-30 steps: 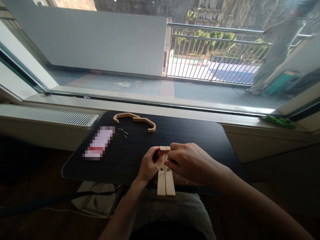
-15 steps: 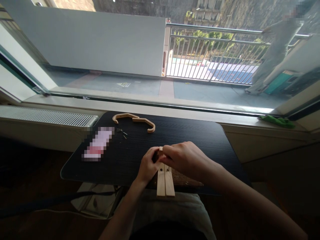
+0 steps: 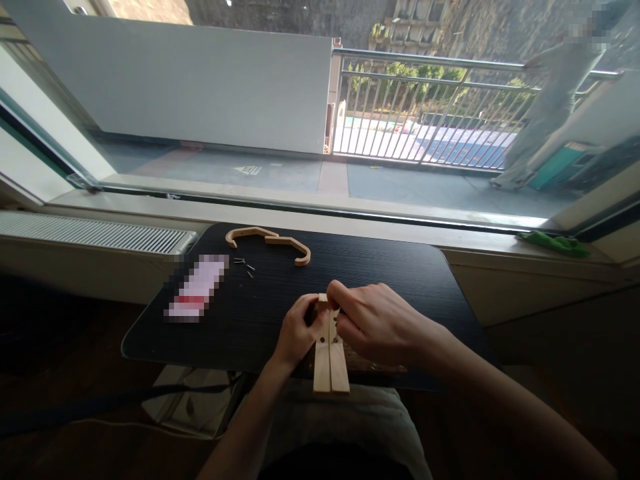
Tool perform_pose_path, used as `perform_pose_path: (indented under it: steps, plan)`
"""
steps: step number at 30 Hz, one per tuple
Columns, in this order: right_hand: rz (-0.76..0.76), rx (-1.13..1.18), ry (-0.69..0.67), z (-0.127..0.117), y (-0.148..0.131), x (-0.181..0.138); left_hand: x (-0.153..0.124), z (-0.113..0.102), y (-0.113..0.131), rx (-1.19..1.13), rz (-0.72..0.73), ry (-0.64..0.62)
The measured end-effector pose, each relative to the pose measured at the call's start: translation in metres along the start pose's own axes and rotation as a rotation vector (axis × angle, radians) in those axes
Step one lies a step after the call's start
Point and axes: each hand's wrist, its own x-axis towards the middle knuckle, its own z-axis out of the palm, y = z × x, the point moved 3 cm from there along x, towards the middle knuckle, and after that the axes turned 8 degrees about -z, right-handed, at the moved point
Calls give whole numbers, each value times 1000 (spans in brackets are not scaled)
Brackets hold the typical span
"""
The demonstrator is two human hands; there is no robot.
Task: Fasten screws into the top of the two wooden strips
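Holding two wooden strips (image 3: 323, 373) at the desk's (image 3: 400, 257) near edge.
The left hand (image 3: 298, 328) pinches the left strip between thumb and fingers; the right hand (image 3: 376, 321) curls its fingers over the other, whether pinching anything I cannot tell. Curved wooden pieces (image 3: 289, 241) and screws (image 3: 249, 267) lie toward the far left corner.

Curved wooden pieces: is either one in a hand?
No, both curved wooden pieces lie on the black table, apart from the left hand and the right hand.
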Motion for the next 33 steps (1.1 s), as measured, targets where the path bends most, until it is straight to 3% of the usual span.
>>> perform_pose_path:
  steps: [14,33]
  plan:
    - [-101,85,-61,0,6,-4,1,0,-4,-5,-8,6]
    - [-14,-31,-76,-2,6,1,1,1,-4,-18,23,31]
